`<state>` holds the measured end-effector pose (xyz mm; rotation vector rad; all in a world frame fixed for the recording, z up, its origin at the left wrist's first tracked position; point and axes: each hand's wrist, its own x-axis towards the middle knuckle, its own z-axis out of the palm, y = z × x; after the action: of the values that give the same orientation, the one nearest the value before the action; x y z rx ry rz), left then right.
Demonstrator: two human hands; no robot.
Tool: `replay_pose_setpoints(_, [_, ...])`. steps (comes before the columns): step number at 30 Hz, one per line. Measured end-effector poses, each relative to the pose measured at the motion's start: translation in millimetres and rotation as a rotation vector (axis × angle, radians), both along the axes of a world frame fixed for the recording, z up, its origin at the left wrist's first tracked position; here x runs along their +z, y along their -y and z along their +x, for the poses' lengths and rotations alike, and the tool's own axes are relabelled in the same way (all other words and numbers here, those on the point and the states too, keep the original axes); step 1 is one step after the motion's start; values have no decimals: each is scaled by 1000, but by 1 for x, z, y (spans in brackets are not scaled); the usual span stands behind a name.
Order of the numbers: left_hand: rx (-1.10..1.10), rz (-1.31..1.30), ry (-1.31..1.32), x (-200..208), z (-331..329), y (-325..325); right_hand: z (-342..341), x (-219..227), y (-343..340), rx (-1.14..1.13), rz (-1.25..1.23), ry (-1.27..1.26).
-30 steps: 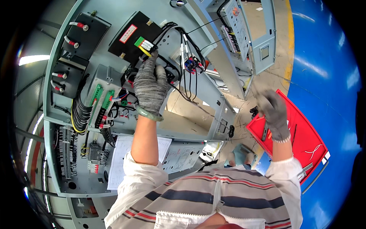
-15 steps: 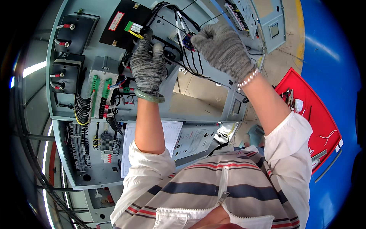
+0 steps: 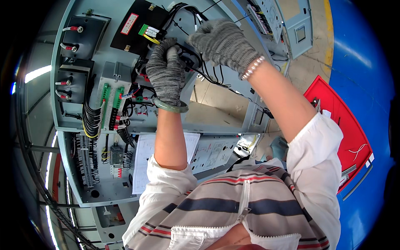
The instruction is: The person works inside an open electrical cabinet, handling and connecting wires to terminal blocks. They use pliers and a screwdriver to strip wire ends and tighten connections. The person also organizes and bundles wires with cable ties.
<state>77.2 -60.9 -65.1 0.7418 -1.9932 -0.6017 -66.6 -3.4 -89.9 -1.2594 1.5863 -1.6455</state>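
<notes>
My left hand (image 3: 166, 74), in a grey knitted glove, is closed just below a green terminal plug (image 3: 148, 31) with white-sleeved wire ends and a yellow wire (image 3: 151, 39). Its fingertips are at the black wires beside the plug; what they grip is hidden. To the right, my right hand (image 3: 225, 45), gloved the same way, is curled closed over a bundle of black wires (image 3: 182, 8) inside the cabinet. Whatever sits in its fingers does not show. Behind the plug lies a black plate (image 3: 137, 23) with a red-edged label.
The grey metal cabinet (image 3: 93, 125) holds a grey terminal unit (image 3: 112, 89) and black blocks (image 3: 79, 37) at left. A paper drawing (image 3: 143, 166) lies below. A red tray (image 3: 354, 137) with tools and scraps rests on the blue floor (image 3: 362, 83) at right.
My right hand has moved left, closer to my left hand and across the black wires. My left hand has shifted slightly right and down, off the plug's lower edge.
</notes>
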Motion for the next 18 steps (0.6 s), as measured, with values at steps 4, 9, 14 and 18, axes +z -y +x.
replay_pose_setpoints(4, [4,-84,74,0,-1,1,16,-2,-14,132,-35,420])
replay_pose_setpoints(9, [-36,-246,22,-5,-5,16,9,11,4,-58,-94,-16])
replay_pose_setpoints(14, [-30,-231,104,-4,-7,12,5,16,8,-90,-97,-192])
replay_pose_setpoints(18, [-80,-330,128,-6,-12,17,1,20,13,-106,-114,-281])
